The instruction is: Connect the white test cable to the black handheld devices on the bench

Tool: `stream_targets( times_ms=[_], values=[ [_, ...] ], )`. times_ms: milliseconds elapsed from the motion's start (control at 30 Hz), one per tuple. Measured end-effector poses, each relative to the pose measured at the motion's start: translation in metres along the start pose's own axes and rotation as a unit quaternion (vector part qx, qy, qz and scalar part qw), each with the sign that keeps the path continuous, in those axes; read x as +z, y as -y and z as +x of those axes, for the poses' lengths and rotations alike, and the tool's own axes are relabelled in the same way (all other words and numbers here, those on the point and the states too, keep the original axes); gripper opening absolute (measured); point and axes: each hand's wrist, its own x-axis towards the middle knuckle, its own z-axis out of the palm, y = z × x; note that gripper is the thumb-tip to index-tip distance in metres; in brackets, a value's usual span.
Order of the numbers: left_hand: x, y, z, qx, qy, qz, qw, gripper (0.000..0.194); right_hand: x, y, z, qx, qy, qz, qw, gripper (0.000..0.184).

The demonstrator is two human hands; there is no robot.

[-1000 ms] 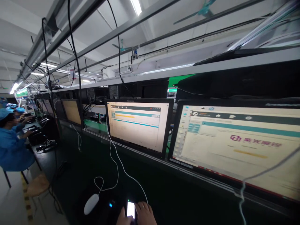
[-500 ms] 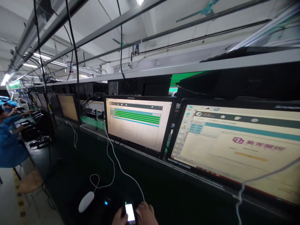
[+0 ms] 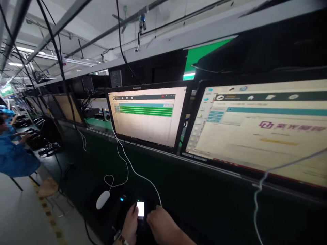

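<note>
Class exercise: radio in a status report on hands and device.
Left hand and right hand both on small lit device. White mouse lies left, apart.

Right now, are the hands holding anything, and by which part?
Both hands are at a small device with a lit screen: the left hand at its left edge, the right hand at its right. Whether they grip it cannot be told.

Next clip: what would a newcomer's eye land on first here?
Probably the two big lit monitors: the right monitor fills that side with a pale window, and the middle monitor shows bright green bars. Low at the bottom edge, the left hand and right hand close around a small glowing device on the dark bench, with a white mouse just left of them.
</note>
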Motion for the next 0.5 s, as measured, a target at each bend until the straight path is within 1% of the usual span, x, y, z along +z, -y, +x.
stream_targets(
  times_ms=[100,167,233,300,367,400,467,500],
  values=[
    [-0.002,-0.005,-0.003,0.021,-0.002,0.029,0.999,0.062,-0.015,-0.004,-0.007,0.015,-0.032,0.049,0.998,0.022],
    [-0.007,-0.012,-0.005,0.048,-0.009,0.089,0.995,0.059,-0.025,-0.010,-0.011,0.034,-0.047,0.077,0.995,0.022],
    [-0.011,-0.020,-0.007,0.092,0.000,0.185,0.978,0.054,-0.033,-0.017,-0.015,0.049,-0.065,0.089,0.993,0.019],
    [-0.013,-0.025,-0.007,0.127,0.025,0.272,0.954,0.049,-0.036,-0.023,-0.020,0.059,-0.085,0.080,0.991,0.024],
    [-0.012,-0.024,-0.008,0.138,0.047,0.324,0.935,0.046,-0.030,-0.028,-0.028,0.076,-0.105,0.062,0.990,0.040],
    [-0.012,-0.022,-0.009,0.138,0.049,0.340,0.929,0.047,-0.023,-0.029,-0.035,0.085,-0.115,0.058,0.988,0.047],
    [-0.011,-0.017,-0.013,0.143,0.041,0.378,0.914,0.050,0.001,-0.028,-0.058,0.108,-0.149,0.060,0.981,0.051],
    [-0.013,-0.015,-0.016,0.147,0.031,0.394,0.907,0.052,0.017,-0.027,-0.074,0.119,-0.176,0.067,0.975,0.048]
  ],
)
